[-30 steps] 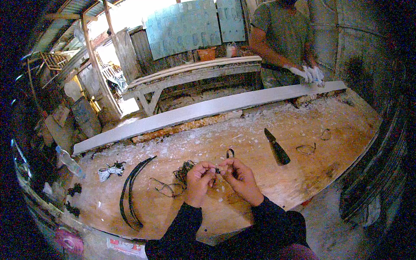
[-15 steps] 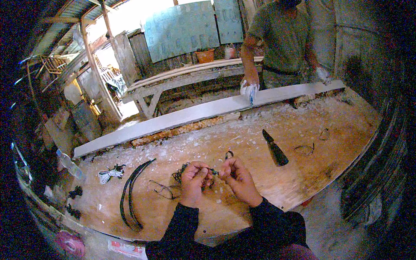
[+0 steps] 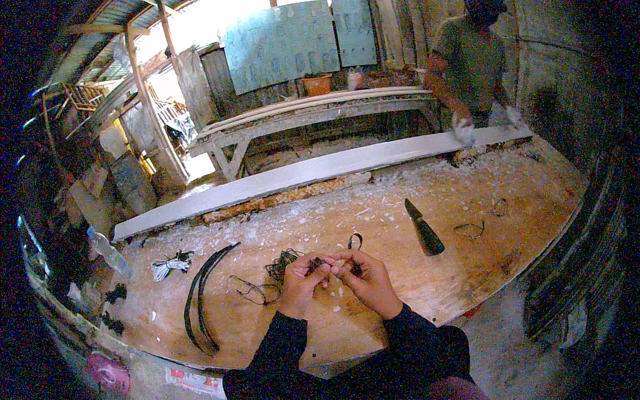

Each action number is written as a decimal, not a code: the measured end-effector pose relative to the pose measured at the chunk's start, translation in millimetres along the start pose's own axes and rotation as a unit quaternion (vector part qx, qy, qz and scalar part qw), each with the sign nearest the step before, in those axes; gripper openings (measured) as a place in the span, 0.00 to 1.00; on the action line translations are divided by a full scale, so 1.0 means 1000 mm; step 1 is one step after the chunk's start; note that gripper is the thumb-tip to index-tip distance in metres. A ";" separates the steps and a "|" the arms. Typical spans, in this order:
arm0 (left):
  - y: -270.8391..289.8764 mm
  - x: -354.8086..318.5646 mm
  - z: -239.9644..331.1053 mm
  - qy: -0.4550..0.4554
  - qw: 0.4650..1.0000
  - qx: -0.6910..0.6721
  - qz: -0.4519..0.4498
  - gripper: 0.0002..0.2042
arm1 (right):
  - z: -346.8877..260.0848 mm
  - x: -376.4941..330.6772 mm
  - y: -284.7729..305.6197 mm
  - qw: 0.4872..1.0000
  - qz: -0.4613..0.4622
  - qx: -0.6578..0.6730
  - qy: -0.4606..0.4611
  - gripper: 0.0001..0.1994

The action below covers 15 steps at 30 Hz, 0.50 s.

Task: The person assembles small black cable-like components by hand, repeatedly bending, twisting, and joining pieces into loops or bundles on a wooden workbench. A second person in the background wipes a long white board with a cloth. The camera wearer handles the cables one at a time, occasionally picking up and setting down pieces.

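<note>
My left hand (image 3: 301, 285) and my right hand (image 3: 365, 280) meet above the wooden table, fingertips pinched together on a thin dark cord (image 3: 319, 262). A dark loop (image 3: 355, 240) sticks up beyond my right fingers and seems to belong to the cord. Just past my left hand lies a tangled bundle of dark cord (image 3: 283, 265). Left of it a thin loose cord (image 3: 253, 291) rests on the wood. Two curved black strips (image 3: 198, 300) lie farther left. To the right of my hands is a dark knife-shaped piece (image 3: 425, 229), pointed at its far end.
A long white board (image 3: 280, 177) crosses the table's far side, where a co-worker's white-smeared hand (image 3: 463, 130) touches it. At left are a bundle of white cord (image 3: 171, 266), a clear plastic bottle (image 3: 107, 250) and dark clumps (image 3: 115, 293). Thin cord loops (image 3: 471, 230) lie at right.
My hands have drawn closer together, fingertips now touching. The co-worker has moved to the right, sliding a hand along the white board.
</note>
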<state>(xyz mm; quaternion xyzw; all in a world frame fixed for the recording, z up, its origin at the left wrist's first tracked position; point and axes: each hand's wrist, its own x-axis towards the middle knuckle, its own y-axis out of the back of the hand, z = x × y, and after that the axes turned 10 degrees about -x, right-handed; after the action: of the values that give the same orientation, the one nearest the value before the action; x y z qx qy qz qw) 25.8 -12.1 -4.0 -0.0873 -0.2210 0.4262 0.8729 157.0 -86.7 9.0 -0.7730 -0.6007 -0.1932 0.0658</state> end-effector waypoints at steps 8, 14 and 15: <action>-0.003 -0.003 0.006 0.062 0.997 0.001 0.049 0.06 | -0.003 -0.001 -0.003 0.980 0.046 -0.179 0.073 0.05; -0.004 -0.003 0.007 0.108 0.986 -0.082 0.100 0.04 | -0.015 0.001 -0.005 0.961 0.036 -0.238 0.133 0.05; -0.003 -0.003 0.008 0.110 0.986 -0.073 0.101 0.04 | -0.016 0.000 -0.005 0.962 0.032 -0.242 0.124 0.05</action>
<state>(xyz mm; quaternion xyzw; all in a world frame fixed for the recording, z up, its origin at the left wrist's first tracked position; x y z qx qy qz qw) 22.8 -16.5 2.7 -0.2189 -0.1441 0.4825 0.8358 148.4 -90.6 22.9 -0.7544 -0.4981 -0.4253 -0.0434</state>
